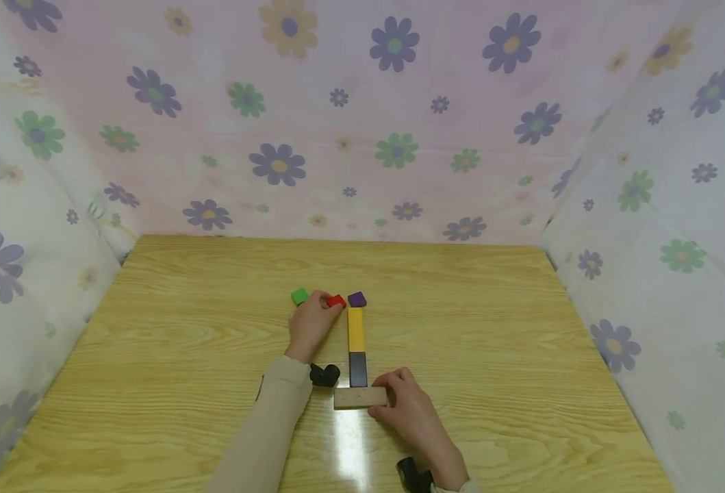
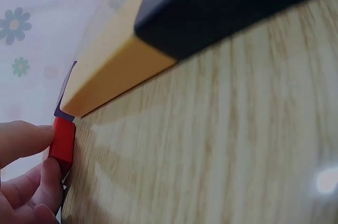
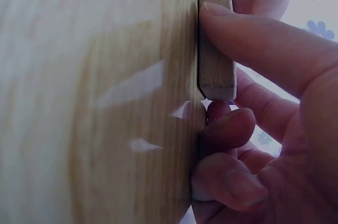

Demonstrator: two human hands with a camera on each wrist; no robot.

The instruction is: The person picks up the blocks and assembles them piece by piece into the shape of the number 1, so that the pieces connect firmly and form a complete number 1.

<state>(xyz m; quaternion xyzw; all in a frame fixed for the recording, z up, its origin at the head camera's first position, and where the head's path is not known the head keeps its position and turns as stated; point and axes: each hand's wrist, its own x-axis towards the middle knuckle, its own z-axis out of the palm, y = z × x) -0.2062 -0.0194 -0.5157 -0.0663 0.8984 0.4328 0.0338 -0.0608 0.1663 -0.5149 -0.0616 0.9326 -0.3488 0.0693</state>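
A small red block (image 1: pixel 336 301) is pinched between the thumb and fingers of my left hand (image 1: pixel 313 323), low over the table beside the yellow block's far end. In the left wrist view the red block (image 2: pixel 63 140) sits close to the purple block. My right hand (image 1: pixel 413 412) grips the right end of a plain wooden block (image 1: pixel 356 398), its thumb along the near side in the right wrist view. A black block (image 1: pixel 358 370) and a yellow block (image 1: pixel 355 330) run end to end away from the wooden one. The purple block (image 1: pixel 357 299) lies just past the yellow one.
A green block (image 1: pixel 300 296) lies left of my left hand, partly behind it. Black wrist devices (image 1: pixel 325 375) show by both wrists. The wood-grain table (image 1: pixel 491 308) is bordered by flowered cloth (image 1: pixel 337 123) at the back and both sides.
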